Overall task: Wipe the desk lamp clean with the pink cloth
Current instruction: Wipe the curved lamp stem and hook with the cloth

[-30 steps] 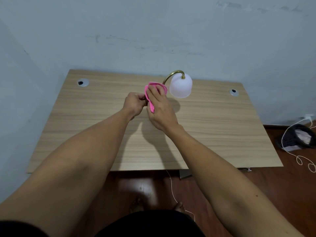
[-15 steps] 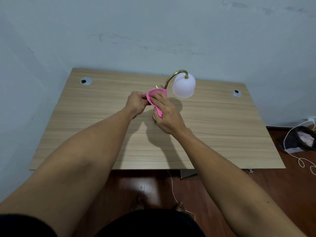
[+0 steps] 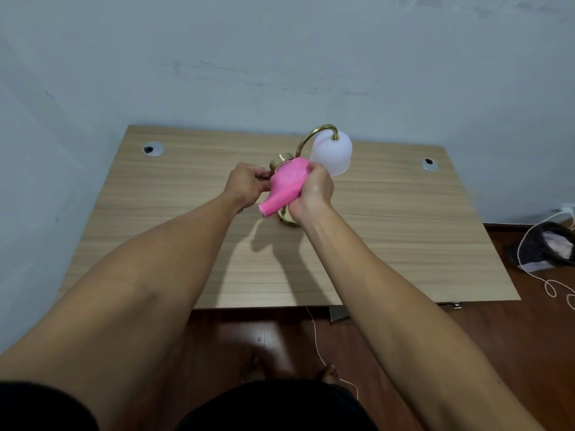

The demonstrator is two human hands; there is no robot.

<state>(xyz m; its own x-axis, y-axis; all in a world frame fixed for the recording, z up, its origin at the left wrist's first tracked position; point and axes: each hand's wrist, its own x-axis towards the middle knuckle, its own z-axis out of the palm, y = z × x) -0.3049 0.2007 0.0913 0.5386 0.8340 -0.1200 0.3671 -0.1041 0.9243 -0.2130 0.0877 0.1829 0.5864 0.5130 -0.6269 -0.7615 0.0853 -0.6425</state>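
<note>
The desk lamp stands mid-desk: a white frosted shade (image 3: 333, 152) hangs from a curved brass neck (image 3: 314, 133), and a brass base (image 3: 287, 219) shows under my hands. The pink cloth (image 3: 286, 188) is wrapped around the lamp's body, with a loose tail drooping to the lower left. My right hand (image 3: 314, 194) is closed on the cloth against the lamp. My left hand (image 3: 247, 188) grips the lamp's brass body (image 3: 281, 159) from the left side. The stem beneath the cloth is hidden.
The wooden desk (image 3: 404, 244) sits against a pale wall, with round cable grommets at back left (image 3: 153, 149) and back right (image 3: 429, 164). On the dark floor at right lie a dark bag (image 3: 544, 247) and a white cord (image 3: 557, 287).
The cloth has slid lower and spread around the lamp's body, its tail now drooping left. My right hand moved to the right side of the lamp; the brass top and base became visible.
</note>
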